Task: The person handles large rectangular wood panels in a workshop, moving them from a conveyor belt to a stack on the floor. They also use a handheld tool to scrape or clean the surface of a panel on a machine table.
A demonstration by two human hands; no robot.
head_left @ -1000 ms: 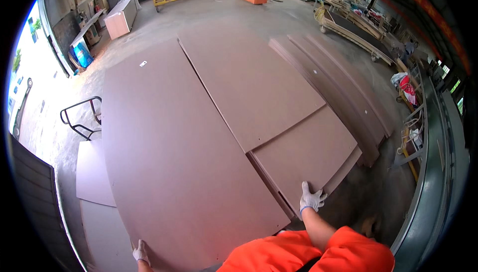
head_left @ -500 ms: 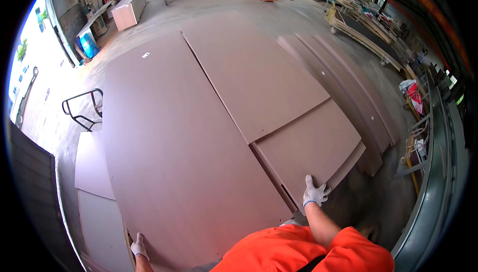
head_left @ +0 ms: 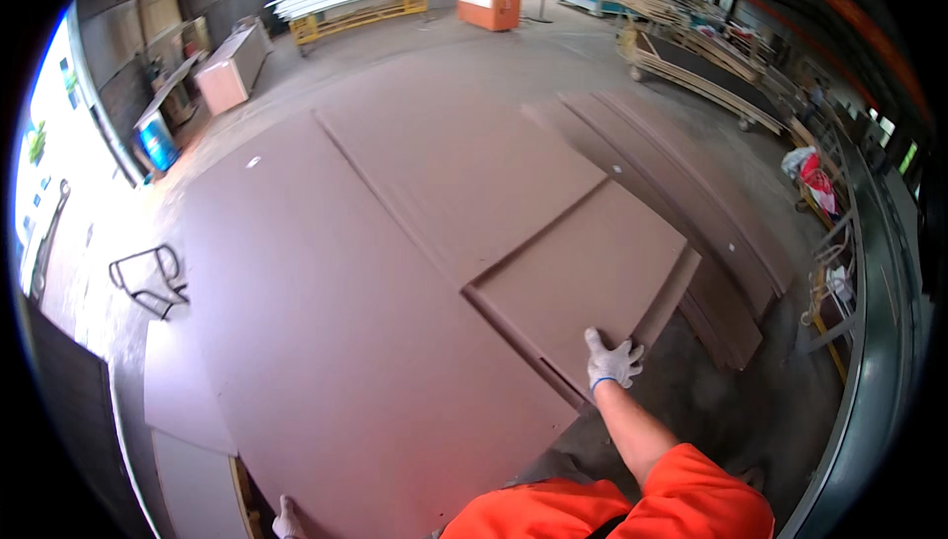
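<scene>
A large flat brown panel (head_left: 365, 312) covers the middle and left of the view. Along its left near edge is my left hand (head_left: 286, 519) in a white knitted glove, its thumb up at the edge. The rest of those fingers is mostly out of sight, and the hand appears to grip the panel there. My right hand (head_left: 612, 361), gloved the same way with a blue cuff, lies spread at the near edge of a smaller brown panel (head_left: 592, 272), right of the large one. Another brown panel (head_left: 464, 184) adjoins the smaller one on its far side.
Long narrow brown boards (head_left: 681, 184) lie stacked to the right. Paler panels (head_left: 183, 371) and a black tubular handle (head_left: 148, 277) are at the left. Farther off stand an orange cabinet (head_left: 489, 11), a yellow rack (head_left: 360, 8) of white strips and a loaded trolley (head_left: 706, 85).
My view has tilted up, showing more of the far wall. The right hand's fingers look more spread on the smaller panel; the left hand stays at the large panel's edge.
</scene>
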